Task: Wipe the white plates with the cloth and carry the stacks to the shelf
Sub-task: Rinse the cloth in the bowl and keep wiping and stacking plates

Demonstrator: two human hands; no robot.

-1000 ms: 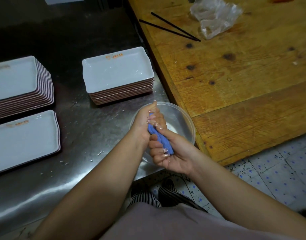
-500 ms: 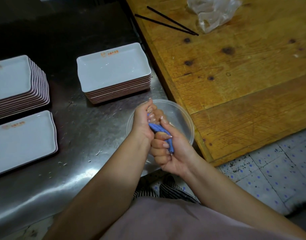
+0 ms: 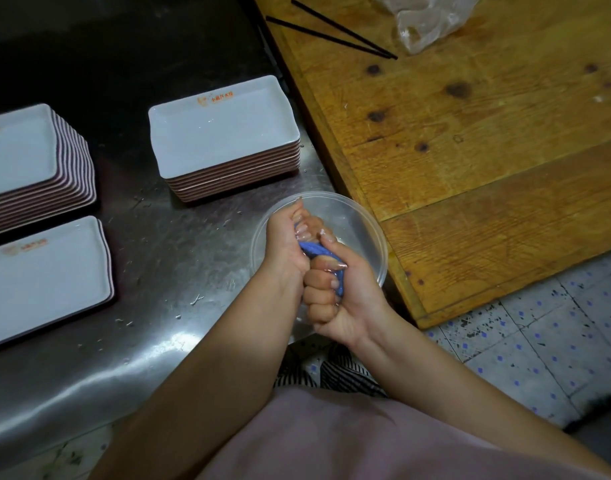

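Head view: both hands are gripping the cloth (image 3: 316,250) over the bowl (image 3: 363,216). Left hand (image 3: 286,245) is wrapping the cloth's far end, right hand (image 3: 335,292) the near end, fingers (image 3: 318,282) on both curled tight round it. Cloth is rolled into a thin blue rope, long axis running from far-left to near-right, near end pointing toward the person. Only a short blue stretch is showing between the fists.

Bowl is clear plastic, sitting at the near right corner of the steel worktop (image 3: 165,271), its rim just beside the edge of the wooden table (image 3: 470,140).

Plates: one stack (image 3: 221,133) is sitting just beyond the bowl, long axis running left-right, its right end near the wooden table's edge. A taller stack (image 3: 23,150) is lying far left, partly cut off by the frame. A low stack (image 3: 44,275) is lying in front of it, well apart from the hands, long axis left-right too.

Open steel is running between the low stack and the bowl, with scattered white crumbs on it. Worktop's near edge is passing under the left forearm. Tiled floor (image 3: 539,334) is showing right of the arms.

Chopsticks (image 3: 335,32) and a plastic bag (image 3: 425,19) are lying at the far end of the wooden table.
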